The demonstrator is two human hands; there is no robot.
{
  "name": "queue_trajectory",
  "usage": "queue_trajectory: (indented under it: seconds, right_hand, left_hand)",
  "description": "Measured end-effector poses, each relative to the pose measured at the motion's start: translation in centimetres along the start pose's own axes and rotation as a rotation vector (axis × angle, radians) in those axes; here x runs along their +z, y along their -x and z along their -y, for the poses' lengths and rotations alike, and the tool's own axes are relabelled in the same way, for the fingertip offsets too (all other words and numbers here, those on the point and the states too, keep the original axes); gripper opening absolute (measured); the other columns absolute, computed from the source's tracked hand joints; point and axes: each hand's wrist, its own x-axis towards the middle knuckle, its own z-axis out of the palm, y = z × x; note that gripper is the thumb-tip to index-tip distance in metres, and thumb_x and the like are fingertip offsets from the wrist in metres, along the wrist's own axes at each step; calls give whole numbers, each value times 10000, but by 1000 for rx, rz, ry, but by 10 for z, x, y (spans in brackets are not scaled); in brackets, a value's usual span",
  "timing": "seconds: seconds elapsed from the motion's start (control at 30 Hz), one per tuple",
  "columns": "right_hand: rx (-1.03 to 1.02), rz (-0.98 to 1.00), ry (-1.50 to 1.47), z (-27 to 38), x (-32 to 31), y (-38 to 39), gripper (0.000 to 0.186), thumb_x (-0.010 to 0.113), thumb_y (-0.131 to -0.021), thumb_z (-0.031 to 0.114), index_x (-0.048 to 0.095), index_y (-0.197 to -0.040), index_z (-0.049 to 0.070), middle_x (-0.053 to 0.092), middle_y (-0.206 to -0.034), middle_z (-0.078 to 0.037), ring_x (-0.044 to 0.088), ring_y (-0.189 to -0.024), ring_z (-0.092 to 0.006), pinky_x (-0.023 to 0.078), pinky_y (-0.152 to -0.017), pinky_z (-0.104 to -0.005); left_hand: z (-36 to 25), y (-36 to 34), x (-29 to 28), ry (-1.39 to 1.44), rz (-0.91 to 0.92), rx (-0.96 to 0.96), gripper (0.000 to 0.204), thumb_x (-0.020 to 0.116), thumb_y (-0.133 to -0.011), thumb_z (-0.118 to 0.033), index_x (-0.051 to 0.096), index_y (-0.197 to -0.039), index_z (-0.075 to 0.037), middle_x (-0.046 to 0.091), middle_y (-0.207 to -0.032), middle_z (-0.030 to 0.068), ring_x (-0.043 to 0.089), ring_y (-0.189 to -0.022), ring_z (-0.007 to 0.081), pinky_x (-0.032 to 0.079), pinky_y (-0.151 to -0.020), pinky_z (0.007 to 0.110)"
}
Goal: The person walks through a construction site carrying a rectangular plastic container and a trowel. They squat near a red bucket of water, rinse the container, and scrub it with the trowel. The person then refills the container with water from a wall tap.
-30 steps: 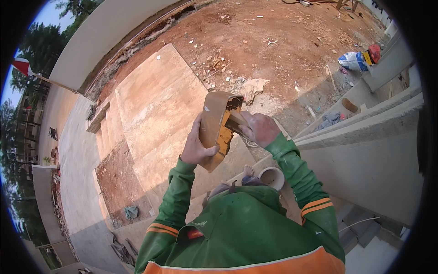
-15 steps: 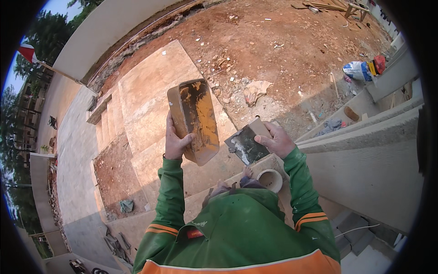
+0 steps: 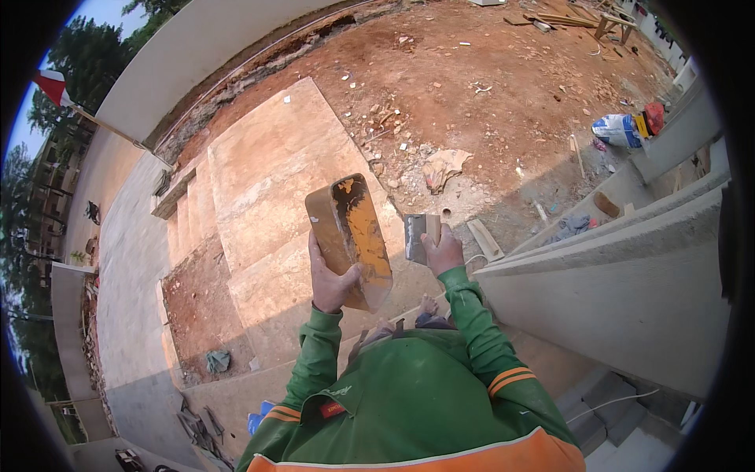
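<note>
reddish dirt (image 3: pixel 503 110) borders the pale slab (image 3: pixel 271 157) below the trough (image 3: pixel 338 236).

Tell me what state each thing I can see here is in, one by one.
Left hand: closed around the trough's side
Open-topped trough: tilted, inside patchy orange and dark
Right hand: closed on the scraper's handle
Wide-bladed scraper: held beside the trough, pale residue on its blade
Red-and-white flag: attached to a slanting pole
Grey-green cloth: crumpled on the ground
</note>
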Motion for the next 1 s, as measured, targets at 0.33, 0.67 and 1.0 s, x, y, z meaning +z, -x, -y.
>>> queue_trajectory:
  seconds: [0.33, 0.67, 1.0]
  right_hand:
    - [-177, 133, 132, 84, 28, 40, 385, 634, -881, 267, 532, -1143, 5, 645, -745, -260, 650, -728, -448, 508, -650, -537]
    - [-327, -44, -62, 48, -26, 43, 327, 607, -911, 256, 589, -1135, 18, 666, -801, -213, 664, -717, -368, 518, -600, -422]
    - [117, 40, -883, -17, -86, -12, 323, 643, -905, 161, 598, -1175, -11, 647, -1049, -43, 582, -931, -95, 478, -816, -269]
  left_hand:
    - [27, -8, 19, -246, -59, -23, 1072, 803, -664, -99, 136, -1493, 32, 405, -1393, 224, 471, -1264, 287, 440, -1030, 376]
    - [40, -49, -8, 129, -50, -134, 872, 742, -750, -99, 246, -1461, -10, 473, -1336, 140, 513, -1201, 244, 433, -1026, 367]
    - [29, -77, 42, 263, 105, -212, 734, 673, -760, -58, 324, -1405, -9, 523, -1272, 122, 554, -1139, 214, 482, -965, 348]
